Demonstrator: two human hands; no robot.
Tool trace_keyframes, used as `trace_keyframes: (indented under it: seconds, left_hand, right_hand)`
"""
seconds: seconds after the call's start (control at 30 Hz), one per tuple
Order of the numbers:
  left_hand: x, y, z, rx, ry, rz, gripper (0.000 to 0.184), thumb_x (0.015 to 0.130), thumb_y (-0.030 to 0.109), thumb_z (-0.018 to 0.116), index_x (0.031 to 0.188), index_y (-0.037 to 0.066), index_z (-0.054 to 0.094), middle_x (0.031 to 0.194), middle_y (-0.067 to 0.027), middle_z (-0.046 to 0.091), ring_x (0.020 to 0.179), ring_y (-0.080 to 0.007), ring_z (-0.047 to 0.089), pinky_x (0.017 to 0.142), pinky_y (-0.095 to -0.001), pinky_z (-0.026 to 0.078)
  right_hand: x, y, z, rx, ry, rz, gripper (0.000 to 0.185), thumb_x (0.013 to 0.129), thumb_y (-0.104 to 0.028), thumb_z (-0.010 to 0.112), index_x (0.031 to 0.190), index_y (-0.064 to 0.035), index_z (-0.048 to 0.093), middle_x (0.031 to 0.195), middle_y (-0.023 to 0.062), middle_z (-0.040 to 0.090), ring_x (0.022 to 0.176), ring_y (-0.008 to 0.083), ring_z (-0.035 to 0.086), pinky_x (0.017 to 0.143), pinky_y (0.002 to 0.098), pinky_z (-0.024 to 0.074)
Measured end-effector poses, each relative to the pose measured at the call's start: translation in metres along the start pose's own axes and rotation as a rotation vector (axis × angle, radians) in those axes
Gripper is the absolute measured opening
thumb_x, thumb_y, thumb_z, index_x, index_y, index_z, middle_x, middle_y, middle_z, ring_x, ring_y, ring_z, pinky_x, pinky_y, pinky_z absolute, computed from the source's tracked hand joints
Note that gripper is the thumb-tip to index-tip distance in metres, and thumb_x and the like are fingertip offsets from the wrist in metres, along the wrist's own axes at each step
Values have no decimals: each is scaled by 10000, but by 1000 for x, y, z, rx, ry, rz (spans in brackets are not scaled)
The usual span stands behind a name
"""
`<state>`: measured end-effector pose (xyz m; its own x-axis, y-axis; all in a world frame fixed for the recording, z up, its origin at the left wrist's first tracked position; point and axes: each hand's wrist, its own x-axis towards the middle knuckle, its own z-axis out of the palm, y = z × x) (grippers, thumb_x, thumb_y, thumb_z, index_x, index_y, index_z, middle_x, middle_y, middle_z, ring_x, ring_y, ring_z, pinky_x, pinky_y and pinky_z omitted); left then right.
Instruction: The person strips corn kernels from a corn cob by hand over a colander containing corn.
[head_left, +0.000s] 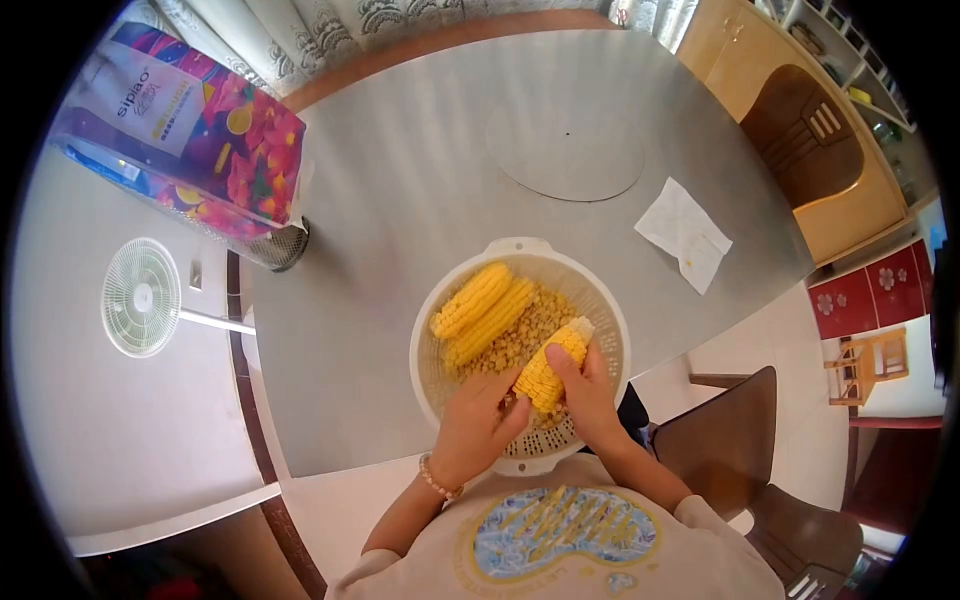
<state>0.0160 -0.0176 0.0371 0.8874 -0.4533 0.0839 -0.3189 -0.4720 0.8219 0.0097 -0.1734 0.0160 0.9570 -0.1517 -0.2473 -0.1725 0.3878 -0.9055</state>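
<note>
A white colander [425, 300] stands at the near edge of the grey table, with loose corn kernels [520, 335] inside. Two yellow corn cobs [480, 312] lie side by side on the kernels at its left. Over the colander's right part, my right hand [588, 392] grips another corn cob [543, 380], its thumb on top and its pale end pointing up and right. My left hand [478, 420], with a bead bracelet at the wrist, has its fingers bent against the lower left end of this same cob.
A white tissue [688, 235] lies on the grey table [370, 250] at the right. A colourful printed bag [200, 130] and a mesh holder [285, 247] stand at the left edge. Brown chairs [720, 430] are at the lower right; a fan [142, 297] is at the left.
</note>
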Motion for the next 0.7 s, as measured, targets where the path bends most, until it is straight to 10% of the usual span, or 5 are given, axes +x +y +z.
trace_keyframes:
  seconds: [0.47,0.53,0.7]
  left_hand:
    - [-5,-6,5,273,60,34,257,746,62,555,992,-2,589,725,-121,615,702,-263,597,622,-362,482]
    - [-8,-8,-6,-267,-71,-344,229,845,55,508,1056,-2,577,844,-99,641,829,-193,611,717,-303,490]
    - [-4,-15,-2,-346,61,-110,290,952,170,431,1150,-12,539,1022,-103,605,945,-164,571,767,-278,478]
  right_hand:
    - [-3,-1,-2,-28,-53,-9,363,902,-166,561,1192,-19,399,1029,62,536,880,104,538,731,243,469]
    - [-2,-9,-5,127,-43,113,364,906,-173,548,1203,-22,401,1031,59,536,880,106,545,727,240,473]
    - [4,-12,-15,80,65,48,358,903,-164,537,1218,-40,422,1029,48,544,877,93,553,704,230,476]
